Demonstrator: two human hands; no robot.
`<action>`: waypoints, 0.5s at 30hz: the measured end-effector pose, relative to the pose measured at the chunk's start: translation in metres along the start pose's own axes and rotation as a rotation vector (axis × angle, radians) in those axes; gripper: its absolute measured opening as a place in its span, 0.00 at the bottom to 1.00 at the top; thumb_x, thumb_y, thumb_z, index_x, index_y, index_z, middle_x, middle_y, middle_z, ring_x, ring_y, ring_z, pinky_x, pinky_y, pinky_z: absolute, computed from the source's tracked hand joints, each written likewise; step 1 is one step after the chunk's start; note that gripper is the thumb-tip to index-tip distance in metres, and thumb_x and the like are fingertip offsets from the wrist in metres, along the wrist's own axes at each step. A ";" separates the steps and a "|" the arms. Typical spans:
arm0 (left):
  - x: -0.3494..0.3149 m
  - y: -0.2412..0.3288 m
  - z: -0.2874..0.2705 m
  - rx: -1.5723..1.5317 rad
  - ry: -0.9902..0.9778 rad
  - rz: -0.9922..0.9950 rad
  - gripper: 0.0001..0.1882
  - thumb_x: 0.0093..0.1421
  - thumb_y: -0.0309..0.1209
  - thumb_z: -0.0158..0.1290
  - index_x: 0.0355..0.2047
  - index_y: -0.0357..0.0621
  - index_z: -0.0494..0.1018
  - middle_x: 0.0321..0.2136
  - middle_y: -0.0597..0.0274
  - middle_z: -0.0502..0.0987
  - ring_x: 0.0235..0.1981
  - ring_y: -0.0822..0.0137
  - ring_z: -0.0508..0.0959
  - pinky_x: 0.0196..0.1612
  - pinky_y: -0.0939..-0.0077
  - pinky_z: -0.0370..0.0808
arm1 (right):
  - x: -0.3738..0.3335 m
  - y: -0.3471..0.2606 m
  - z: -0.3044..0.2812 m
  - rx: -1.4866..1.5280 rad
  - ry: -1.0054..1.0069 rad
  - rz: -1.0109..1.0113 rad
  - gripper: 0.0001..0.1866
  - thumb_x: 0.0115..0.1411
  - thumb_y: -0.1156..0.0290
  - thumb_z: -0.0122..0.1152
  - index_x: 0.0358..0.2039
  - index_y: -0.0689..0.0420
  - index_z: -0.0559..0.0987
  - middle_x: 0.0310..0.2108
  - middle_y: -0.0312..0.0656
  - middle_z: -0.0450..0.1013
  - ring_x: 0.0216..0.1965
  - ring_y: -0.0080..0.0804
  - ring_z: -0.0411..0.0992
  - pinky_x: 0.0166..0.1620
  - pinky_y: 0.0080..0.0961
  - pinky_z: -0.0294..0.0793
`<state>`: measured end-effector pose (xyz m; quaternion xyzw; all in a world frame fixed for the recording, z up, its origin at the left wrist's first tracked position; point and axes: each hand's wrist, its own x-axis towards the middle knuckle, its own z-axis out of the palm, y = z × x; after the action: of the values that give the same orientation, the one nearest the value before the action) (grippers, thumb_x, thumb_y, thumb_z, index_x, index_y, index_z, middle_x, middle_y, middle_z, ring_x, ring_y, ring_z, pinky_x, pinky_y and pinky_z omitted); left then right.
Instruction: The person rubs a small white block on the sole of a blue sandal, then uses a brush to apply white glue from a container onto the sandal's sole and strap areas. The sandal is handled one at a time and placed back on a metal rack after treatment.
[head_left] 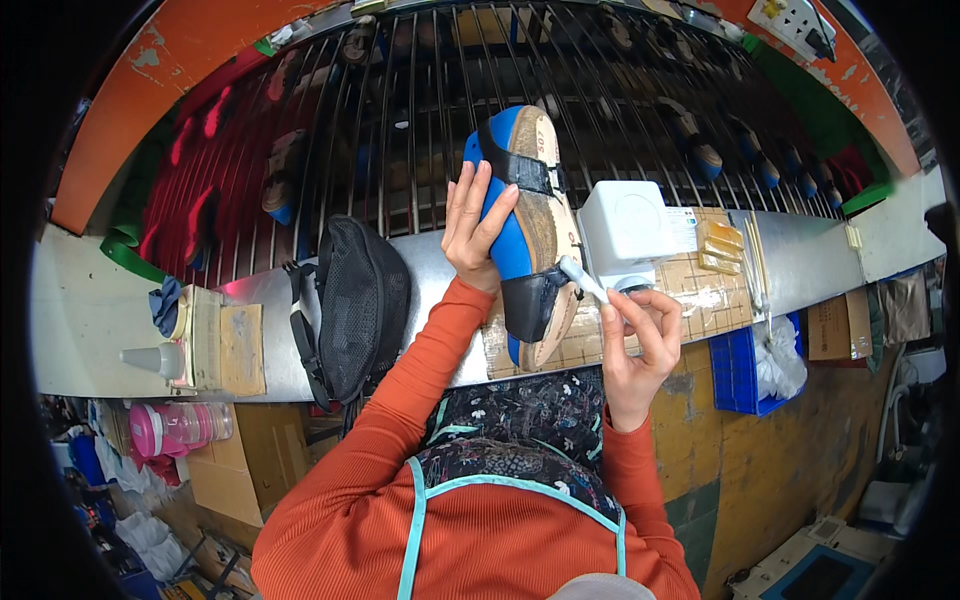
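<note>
A cork-soled sandal with black buckled straps is fitted on a blue shoe last, its beige sole side turned toward the right. My left hand is closed on the last from the left, fingers spread along the blue surface and the edge of the upper strap. In my right hand a short pale tool with a rounded head is pinched between thumb and fingertips. Its head touches the sandal's edge at the lower strap; the exact kind of tool I cannot make out.
Right of the sandal stand a white plastic container and amber blocks on a taped board. A black mesh bag lies left. Behind, a metal bar rack spans red-lit shoes. A blue crate hangs low right.
</note>
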<state>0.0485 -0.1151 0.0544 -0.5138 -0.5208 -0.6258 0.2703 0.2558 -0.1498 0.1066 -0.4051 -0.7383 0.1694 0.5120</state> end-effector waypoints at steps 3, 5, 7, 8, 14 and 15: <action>0.001 -0.001 -0.001 -0.003 -0.015 -0.005 0.19 0.52 0.30 0.58 0.46 0.60 0.76 0.54 0.53 0.71 0.58 0.50 0.69 0.60 0.50 0.62 | 0.005 0.004 -0.001 -0.045 0.025 -0.084 0.11 0.48 0.74 0.69 0.35 0.52 0.84 0.37 0.35 0.70 0.25 0.21 0.65 0.42 0.22 0.55; 0.002 -0.001 0.000 0.000 -0.022 0.003 0.19 0.52 0.30 0.58 0.46 0.60 0.76 0.54 0.53 0.71 0.58 0.50 0.69 0.60 0.50 0.62 | 0.008 0.007 -0.002 -0.021 0.009 -0.103 0.11 0.48 0.74 0.69 0.35 0.53 0.84 0.37 0.35 0.70 0.25 0.21 0.66 0.42 0.22 0.56; 0.002 -0.001 0.000 -0.001 -0.028 -0.003 0.19 0.52 0.30 0.58 0.46 0.59 0.76 0.55 0.53 0.71 0.58 0.49 0.69 0.60 0.50 0.62 | 0.008 0.009 -0.004 0.025 -0.044 -0.089 0.11 0.48 0.74 0.69 0.35 0.53 0.84 0.36 0.36 0.70 0.25 0.21 0.66 0.43 0.22 0.56; 0.002 -0.001 0.000 -0.002 -0.031 -0.009 0.19 0.52 0.30 0.59 0.46 0.59 0.76 0.55 0.53 0.71 0.58 0.49 0.69 0.60 0.50 0.62 | 0.007 0.010 -0.006 0.057 -0.069 -0.086 0.10 0.49 0.77 0.67 0.35 0.56 0.83 0.37 0.37 0.70 0.28 0.22 0.67 0.38 0.20 0.60; -0.001 0.007 -0.001 -0.031 -0.055 -0.047 0.21 0.51 0.29 0.59 0.47 0.58 0.76 0.55 0.53 0.71 0.58 0.49 0.69 0.60 0.51 0.62 | -0.005 0.011 -0.008 0.148 -0.079 -0.021 0.10 0.48 0.76 0.69 0.34 0.55 0.83 0.35 0.37 0.70 0.25 0.21 0.67 0.42 0.23 0.59; -0.001 0.008 -0.001 -0.034 -0.059 -0.055 0.21 0.51 0.28 0.59 0.47 0.58 0.76 0.55 0.53 0.71 0.58 0.50 0.69 0.60 0.51 0.62 | -0.007 0.011 -0.009 0.162 -0.077 -0.026 0.11 0.48 0.76 0.69 0.34 0.55 0.83 0.35 0.37 0.70 0.26 0.22 0.67 0.42 0.22 0.59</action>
<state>0.0555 -0.1186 0.0570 -0.5221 -0.5317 -0.6264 0.2287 0.2692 -0.1497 0.0986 -0.3459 -0.7466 0.2373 0.5164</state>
